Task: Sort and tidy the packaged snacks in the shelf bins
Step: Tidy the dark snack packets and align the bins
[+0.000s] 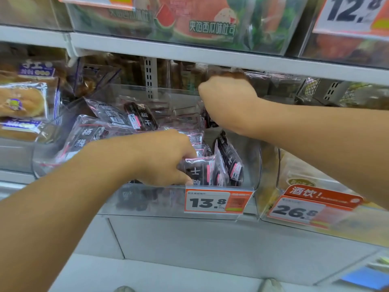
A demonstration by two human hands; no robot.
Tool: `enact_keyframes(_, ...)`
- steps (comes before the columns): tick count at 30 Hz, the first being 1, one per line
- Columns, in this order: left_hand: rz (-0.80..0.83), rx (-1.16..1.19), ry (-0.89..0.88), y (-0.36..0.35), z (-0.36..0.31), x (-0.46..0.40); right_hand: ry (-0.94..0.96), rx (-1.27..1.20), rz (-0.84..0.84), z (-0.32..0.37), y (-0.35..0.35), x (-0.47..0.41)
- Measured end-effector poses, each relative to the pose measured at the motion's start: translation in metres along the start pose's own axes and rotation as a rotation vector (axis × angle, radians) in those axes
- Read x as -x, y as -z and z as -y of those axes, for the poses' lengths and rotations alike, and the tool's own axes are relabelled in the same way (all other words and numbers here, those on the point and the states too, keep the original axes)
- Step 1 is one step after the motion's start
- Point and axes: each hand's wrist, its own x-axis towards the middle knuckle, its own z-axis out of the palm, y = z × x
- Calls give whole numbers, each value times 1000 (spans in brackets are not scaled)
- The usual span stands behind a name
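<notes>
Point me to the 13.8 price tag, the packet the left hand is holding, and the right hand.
13.8 price tag (216,201): head view, on its white number panel.
dark packet (200,171): head view, on its front face beside the left hand's fingers.
right hand (227,100): head view, on the back of the hand.

White shelf (210,239) under clear bins (147,203) (price-tagged fronts)
</notes>
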Motion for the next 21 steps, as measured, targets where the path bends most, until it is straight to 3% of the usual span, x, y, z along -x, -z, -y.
enact_keyframes(5, 65, -2, 155, 11, 16, 10, -108, -67, 59, -6, -16, -16)
enact_keyframes(10, 50, -7, 149, 1, 14, 10, -236, -217, 133, -19, -32, -29)
enact_keyframes(15, -176, 48, 150, 4, 10, 8, -186, -89, 60, -15, -27, -21)
enact_keyframes(19, -96, 120, 76, -7, 0, -2, -14, 71, -42, -8, -9, -13)
enact_keyframes(21, -43, 162, 87, -9, 0, -4, -21, 63, -38, -11, -14, -13)
